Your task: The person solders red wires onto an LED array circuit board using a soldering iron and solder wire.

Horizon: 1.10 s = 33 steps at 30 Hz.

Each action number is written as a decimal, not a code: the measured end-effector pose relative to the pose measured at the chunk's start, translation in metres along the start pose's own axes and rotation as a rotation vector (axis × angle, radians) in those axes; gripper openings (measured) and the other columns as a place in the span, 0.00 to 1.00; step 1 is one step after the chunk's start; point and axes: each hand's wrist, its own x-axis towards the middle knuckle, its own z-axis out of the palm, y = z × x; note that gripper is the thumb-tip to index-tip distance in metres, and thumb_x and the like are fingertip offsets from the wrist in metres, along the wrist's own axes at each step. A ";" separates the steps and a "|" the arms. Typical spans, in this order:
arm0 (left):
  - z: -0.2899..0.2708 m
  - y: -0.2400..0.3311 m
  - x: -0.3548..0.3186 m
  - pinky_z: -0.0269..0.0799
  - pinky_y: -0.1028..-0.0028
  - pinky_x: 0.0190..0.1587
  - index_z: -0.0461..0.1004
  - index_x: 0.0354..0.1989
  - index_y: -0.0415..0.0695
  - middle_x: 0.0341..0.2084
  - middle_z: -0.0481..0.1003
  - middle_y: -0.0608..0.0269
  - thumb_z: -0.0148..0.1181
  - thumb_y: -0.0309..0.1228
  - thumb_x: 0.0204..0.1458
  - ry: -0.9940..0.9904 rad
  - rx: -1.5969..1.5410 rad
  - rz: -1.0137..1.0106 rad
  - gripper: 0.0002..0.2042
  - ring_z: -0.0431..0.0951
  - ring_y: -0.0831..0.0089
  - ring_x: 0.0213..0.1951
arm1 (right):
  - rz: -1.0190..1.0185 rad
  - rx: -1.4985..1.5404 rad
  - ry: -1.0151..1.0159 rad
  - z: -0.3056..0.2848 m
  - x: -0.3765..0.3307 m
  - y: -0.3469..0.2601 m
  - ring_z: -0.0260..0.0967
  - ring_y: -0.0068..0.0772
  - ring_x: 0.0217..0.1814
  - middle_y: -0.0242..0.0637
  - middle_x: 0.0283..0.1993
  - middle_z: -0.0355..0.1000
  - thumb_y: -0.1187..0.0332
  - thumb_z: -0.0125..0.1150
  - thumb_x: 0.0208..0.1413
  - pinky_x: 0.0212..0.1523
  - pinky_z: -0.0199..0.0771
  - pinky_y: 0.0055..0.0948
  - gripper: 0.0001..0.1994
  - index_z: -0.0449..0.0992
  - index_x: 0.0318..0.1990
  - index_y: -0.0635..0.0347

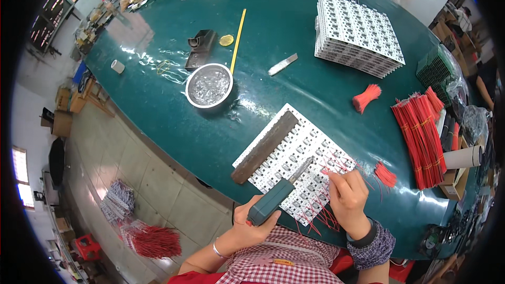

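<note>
green table bears circuit board, room seemingly cluttered.

A knife and a yellow strip are laid on the surface, and a red stool is seen beyond.

Over now to a glossy dark-green table: carries, by the near edge, a flat white rectangular panel dotted with small metallic parts. Further in, supports a round silvery metal bowl, right beside a thin yellow strip and a dark boxy object. And out right, bears a tall stack of white panels, a short red wire bundle, long red wire bundles.
</note>
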 end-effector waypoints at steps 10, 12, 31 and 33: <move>-0.002 -0.001 -0.001 0.76 0.76 0.35 0.78 0.51 0.31 0.36 0.82 0.59 0.72 0.22 0.54 0.010 -0.048 0.033 0.17 0.80 0.78 0.32 | 0.011 -0.014 -0.035 0.021 -0.011 0.006 0.66 0.39 0.28 0.36 0.27 0.64 0.82 0.70 0.46 0.28 0.66 0.38 0.11 0.81 0.39 0.63; -0.003 -0.003 -0.001 0.76 0.76 0.35 0.78 0.51 0.30 0.35 0.82 0.58 0.72 0.21 0.54 -0.006 0.010 0.050 0.17 0.81 0.77 0.32 | 0.032 -0.010 -0.049 0.023 -0.013 0.005 0.66 0.39 0.29 0.36 0.27 0.63 0.82 0.70 0.46 0.28 0.67 0.38 0.12 0.81 0.39 0.62; -0.011 0.002 -0.004 0.74 0.77 0.34 0.78 0.46 0.32 0.36 0.81 0.59 0.73 0.20 0.51 -0.051 0.203 -0.027 0.14 0.78 0.78 0.30 | 0.047 -0.028 -0.009 0.028 -0.015 0.002 0.66 0.37 0.28 0.35 0.27 0.62 0.82 0.70 0.45 0.26 0.67 0.37 0.14 0.82 0.42 0.59; -0.010 0.007 -0.002 0.74 0.77 0.34 0.79 0.45 0.32 0.37 0.81 0.58 0.72 0.19 0.51 -0.040 0.153 -0.045 0.14 0.78 0.77 0.31 | 0.045 -0.018 -0.011 0.031 -0.015 0.004 0.68 0.36 0.29 0.35 0.27 0.62 0.82 0.70 0.44 0.26 0.68 0.36 0.15 0.82 0.42 0.59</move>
